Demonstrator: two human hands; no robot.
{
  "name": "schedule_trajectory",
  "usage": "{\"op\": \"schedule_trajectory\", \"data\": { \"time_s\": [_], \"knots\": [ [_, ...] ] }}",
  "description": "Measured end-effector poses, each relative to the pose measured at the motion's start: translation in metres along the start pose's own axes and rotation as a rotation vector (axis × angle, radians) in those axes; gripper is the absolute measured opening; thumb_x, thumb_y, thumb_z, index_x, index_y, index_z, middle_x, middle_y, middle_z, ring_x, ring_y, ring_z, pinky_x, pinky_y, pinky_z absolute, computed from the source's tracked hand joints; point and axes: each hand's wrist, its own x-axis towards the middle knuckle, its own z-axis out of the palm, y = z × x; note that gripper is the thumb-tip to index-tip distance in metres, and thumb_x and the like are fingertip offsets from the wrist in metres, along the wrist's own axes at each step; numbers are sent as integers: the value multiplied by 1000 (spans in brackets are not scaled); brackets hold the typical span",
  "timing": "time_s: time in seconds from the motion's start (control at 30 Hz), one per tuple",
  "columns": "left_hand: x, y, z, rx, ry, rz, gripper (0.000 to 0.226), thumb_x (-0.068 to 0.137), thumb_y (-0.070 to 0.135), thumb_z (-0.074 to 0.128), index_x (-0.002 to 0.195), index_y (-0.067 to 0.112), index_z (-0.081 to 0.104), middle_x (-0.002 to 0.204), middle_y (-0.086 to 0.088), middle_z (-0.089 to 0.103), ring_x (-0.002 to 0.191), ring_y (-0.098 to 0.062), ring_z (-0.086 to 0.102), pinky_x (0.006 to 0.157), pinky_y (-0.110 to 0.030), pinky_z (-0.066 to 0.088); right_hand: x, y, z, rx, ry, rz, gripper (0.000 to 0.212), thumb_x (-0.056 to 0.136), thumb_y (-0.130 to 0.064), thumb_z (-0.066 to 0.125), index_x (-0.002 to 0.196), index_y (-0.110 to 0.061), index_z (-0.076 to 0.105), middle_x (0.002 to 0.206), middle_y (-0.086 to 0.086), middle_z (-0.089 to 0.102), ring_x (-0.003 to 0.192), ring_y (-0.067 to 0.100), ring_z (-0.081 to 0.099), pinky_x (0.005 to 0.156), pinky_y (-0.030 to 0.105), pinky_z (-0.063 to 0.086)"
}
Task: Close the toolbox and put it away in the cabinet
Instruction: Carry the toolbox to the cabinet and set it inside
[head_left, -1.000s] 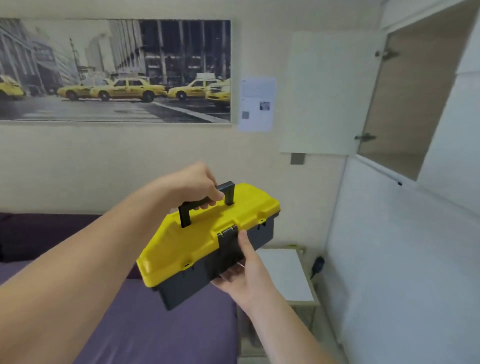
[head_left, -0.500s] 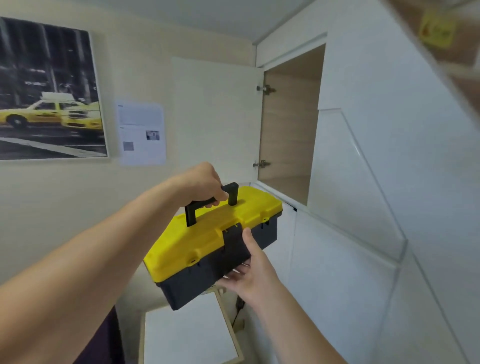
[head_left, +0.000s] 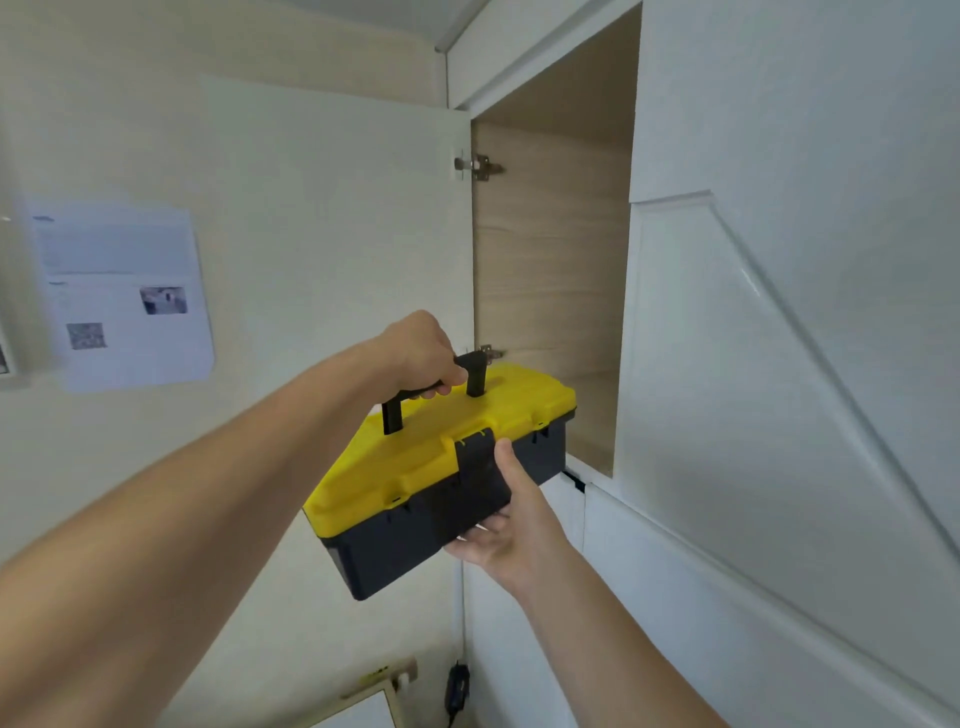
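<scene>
The toolbox (head_left: 415, 467) has a yellow lid, a black body and a black handle; its lid is down and the front latch looks fastened. It hangs in the air, its far end just in front of the open cabinet (head_left: 550, 291), a wood-lined opening in the white wall unit. My left hand (head_left: 421, 353) is closed round the handle on top. My right hand (head_left: 506, 525) holds the box from below, thumb on the black latch, fingers under the base.
The cabinet's white door (head_left: 332, 234) stands swung open to the left, flat against the wall, with two metal hinges. White panels (head_left: 779, 364) flank the opening on the right and below. A paper sheet (head_left: 124, 296) hangs on the wall; a small table corner (head_left: 374, 706) shows below.
I have come closer to the cabinet and the view has swung right and up. The toolbox has moved toward the opening, still held by both hands the same way.
</scene>
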Motion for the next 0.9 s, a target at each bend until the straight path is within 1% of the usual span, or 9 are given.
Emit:
{"op": "schedule_trajectory", "data": {
  "time_s": [0.2, 0.33, 0.4, 0.5, 0.57, 0.67, 0.73, 0.8, 0.9],
  "knots": [
    [111, 2, 17, -2, -36, 4, 26, 82, 13, 68, 90, -11, 71, 77, -20, 68, 62, -26, 55, 58, -34, 47, 99, -57, -7, -8, 1, -31, 66, 61, -45, 88, 115, -12, 65, 97, 22, 75, 85, 44, 71, 68, 62, 57],
    [182, 5, 27, -18, -72, 62, 25, 81, 11, 68, 90, -13, 70, 75, -20, 67, 62, -27, 54, 57, -34, 46, 156, -94, -9, -36, 25, -85, 69, 63, -48, 85, 118, -14, 64, 107, 21, 73, 95, 45, 69, 77, 65, 55],
    [216, 7, 34, -27, -104, 99, 26, 82, 10, 67, 91, -15, 70, 74, -20, 65, 60, -26, 53, 56, -34, 46, 181, -111, -10, -39, 62, -125, 69, 65, -48, 83, 121, -14, 61, 114, 21, 70, 101, 46, 66, 80, 66, 54],
    [265, 12, 49, -39, -165, 154, 26, 83, 8, 67, 91, -16, 69, 73, -20, 64, 61, -26, 54, 62, -36, 48, 212, -136, -16, -13, 113, -184, 64, 70, -48, 80, 122, -15, 61, 117, 21, 69, 105, 45, 64, 84, 66, 52],
    [297, 17, 62, -68, -200, 176, 25, 82, 8, 68, 93, -14, 69, 74, -19, 65, 63, -26, 56, 69, -38, 53, 232, -152, -21, -30, 160, -221, 60, 74, -51, 75, 122, -17, 60, 119, 20, 68, 106, 44, 64, 86, 64, 52],
    [335, 25, 87, -101, -245, 213, 24, 83, 10, 69, 94, -11, 70, 80, -20, 68, 68, -26, 59, 80, -40, 55, 254, -177, -32, -75, 250, -275, 55, 78, -58, 67, 117, -19, 61, 113, 18, 68, 103, 41, 64, 88, 61, 52],
    [355, 32, 106, -122, -265, 227, 20, 84, 9, 69, 89, -10, 70, 80, -20, 67, 67, -27, 60, 79, -41, 55, 266, -192, -41, -88, 329, -302, 55, 79, -62, 61, 116, -22, 60, 113, 15, 65, 104, 40, 60, 92, 63, 48],
    [373, 40, 124, -149, -294, 223, 15, 84, 9, 68, 83, -6, 67, 77, -20, 66, 65, -28, 60, 74, -41, 56, 275, -206, -50, -107, 383, -330, 59, 81, -66, 55, 125, -26, 55, 121, 15, 62, 110, 41, 57, 98, 67, 41],
    [394, 52, 151, -166, -347, 227, 14, 84, 10, 69, 78, -2, 65, 76, -20, 66, 66, -28, 62, 79, -43, 57, 285, -222, -60, -101, 469, -380, 61, 84, -67, 49, 132, -30, 49, 127, 14, 61, 110, 40, 58, 96, 67, 43]
  ]
}}
